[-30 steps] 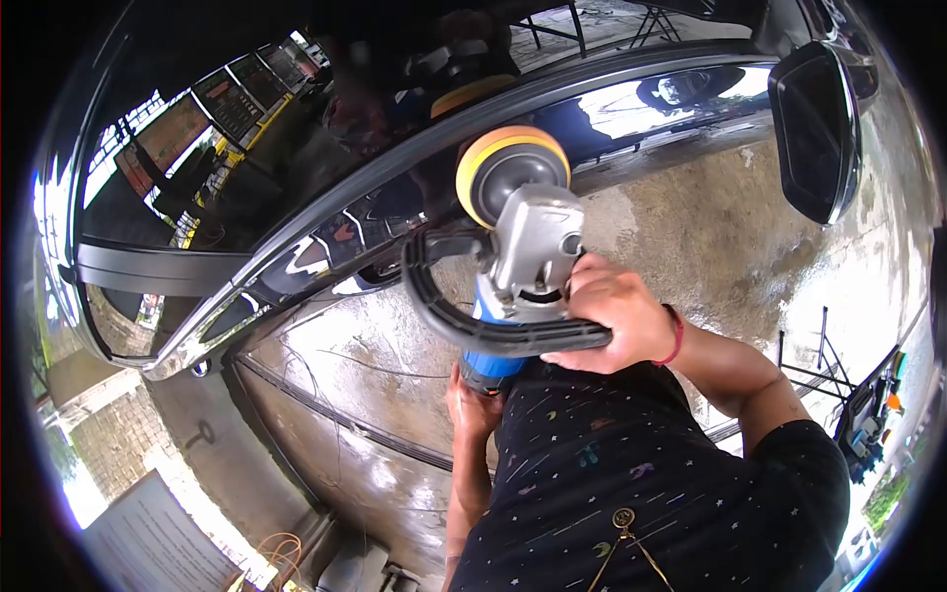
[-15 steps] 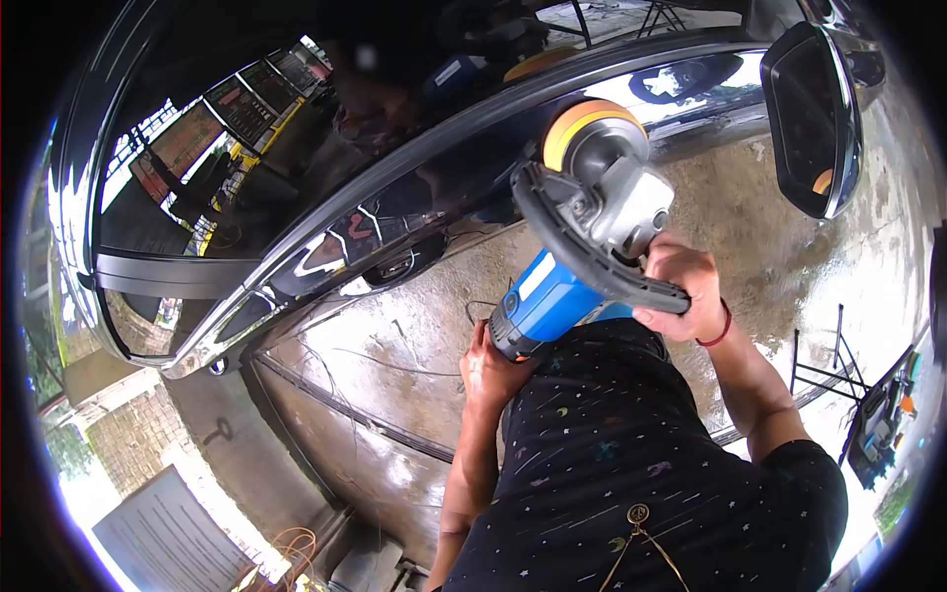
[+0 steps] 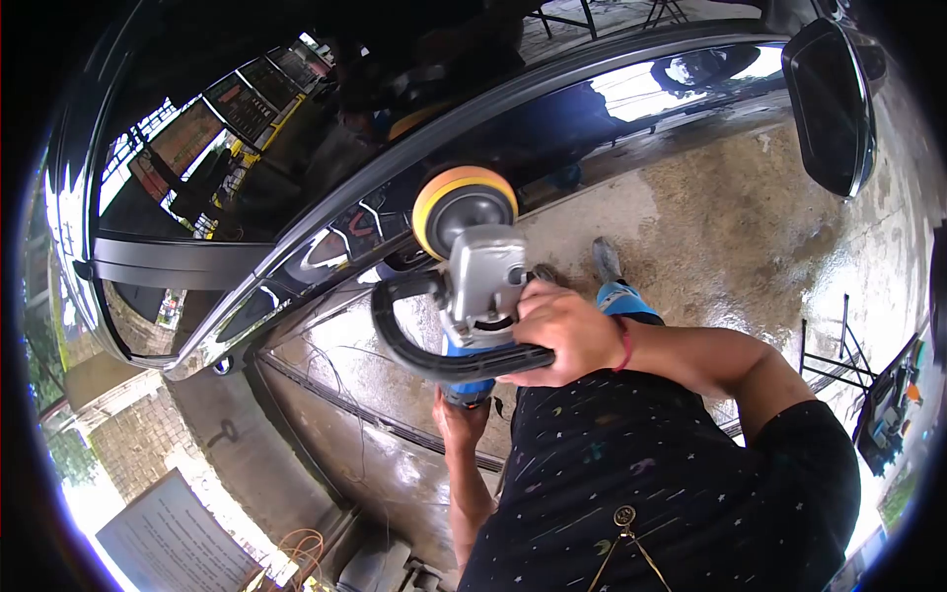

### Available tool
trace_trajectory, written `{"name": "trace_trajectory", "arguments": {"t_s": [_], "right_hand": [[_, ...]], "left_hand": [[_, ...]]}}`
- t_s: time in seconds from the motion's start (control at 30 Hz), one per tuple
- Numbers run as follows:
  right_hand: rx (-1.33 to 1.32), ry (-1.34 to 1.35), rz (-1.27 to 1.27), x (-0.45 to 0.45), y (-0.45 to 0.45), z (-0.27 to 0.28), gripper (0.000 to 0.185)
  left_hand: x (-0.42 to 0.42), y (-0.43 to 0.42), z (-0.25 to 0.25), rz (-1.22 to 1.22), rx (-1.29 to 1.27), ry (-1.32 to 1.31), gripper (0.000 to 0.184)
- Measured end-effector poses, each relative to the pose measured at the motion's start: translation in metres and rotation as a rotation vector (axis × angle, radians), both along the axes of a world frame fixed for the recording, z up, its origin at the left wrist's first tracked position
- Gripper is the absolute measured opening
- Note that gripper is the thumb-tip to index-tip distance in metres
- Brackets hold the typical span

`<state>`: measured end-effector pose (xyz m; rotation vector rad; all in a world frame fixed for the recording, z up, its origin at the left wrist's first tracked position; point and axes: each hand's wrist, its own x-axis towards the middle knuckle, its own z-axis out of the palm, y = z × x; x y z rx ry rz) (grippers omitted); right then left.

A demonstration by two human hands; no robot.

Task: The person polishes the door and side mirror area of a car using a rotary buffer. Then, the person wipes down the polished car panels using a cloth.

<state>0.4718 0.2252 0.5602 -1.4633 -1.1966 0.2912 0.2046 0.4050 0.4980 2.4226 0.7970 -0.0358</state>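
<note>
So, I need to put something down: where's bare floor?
The floor is bare between the side mirror, black stand, right forearm and shoe; it looks wet. Crowded: around the polisher, with left hand and right hand on it, its pad close to the car door.

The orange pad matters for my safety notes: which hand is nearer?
Right. The right hand grips the black handle beside the silver head, behind the orange pad; the left hand is farther back, at the rear of the blue body.

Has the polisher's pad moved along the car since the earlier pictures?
Yes, the polisher's pad has moved left in view, farther from the side mirror than in either earlier picture.
</note>
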Motion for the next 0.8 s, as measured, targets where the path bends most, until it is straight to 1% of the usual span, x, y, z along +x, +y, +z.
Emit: {"name": "trace_trajectory", "arguments": {"t_s": [0.07,0.1,0.2,0.23,0.33,0.4,0.47,0.53,0.57,0.67,0.7,0.77,0.8], "right_hand": [[-0.021,0.019,0.022,-0.012,0.024,-0.001,0.040],[0.010,0.012,0.051,-0.017,0.036,-0.001,0.038],[0.048,-0.002,0.100,-0.029,0.062,-0.004,0.039],[0.064,-0.003,0.095,-0.033,0.067,-0.005,0.040],[0.068,0.005,0.106,-0.034,0.066,-0.007,0.040],[-0.035,0.040,0.152,-0.030,0.055,-0.008,0.044],[-0.034,0.041,0.120,-0.024,0.039,-0.009,0.042],[-0.005,0.069,0.091,-0.017,0.020,-0.015,0.041],[0.016,0.066,0.067,-0.012,0.008,-0.016,0.036],[0.079,0.082,-0.016,0.003,-0.029,-0.018,0.033],[0.101,0.098,-0.034,0.008,-0.041,-0.020,0.028],[0.110,0.101,-0.067,0.018,-0.066,-0.025,0.027],[0.117,0.104,-0.086,0.024,-0.077,-0.027,0.025]], "left_hand": [[-0.020,0.010,-0.001,0.144,-0.043,0.040,0.059],[-0.028,0.015,0.002,0.155,-0.034,0.046,0.054],[-0.048,0.030,0.000,0.182,-0.036,-0.006,0.053],[-0.053,0.033,-0.001,0.169,0.035,0.019,0.052],[-0.060,0.037,-0.008,0.182,0.002,-0.008,0.053],[-0.054,0.036,-0.009,0.156,0.001,-0.015,0.053],[-0.050,0.033,-0.017,0.071,0.055,-0.044,0.052],[-0.021,0.017,-0.004,0.072,0.037,-0.038,0.052],[-0.006,0.008,0.003,0.043,0.063,-0.035,0.053],[0.015,-0.007,0.002,-0.048,0.084,-0.040,0.057],[0.025,-0.014,0.004,-0.049,0.094,0.015,0.058],[0.041,-0.026,0.002,-0.030,0.081,0.139,0.064],[0.046,-0.030,0.000,-0.043,0.083,0.140,0.064]]}}
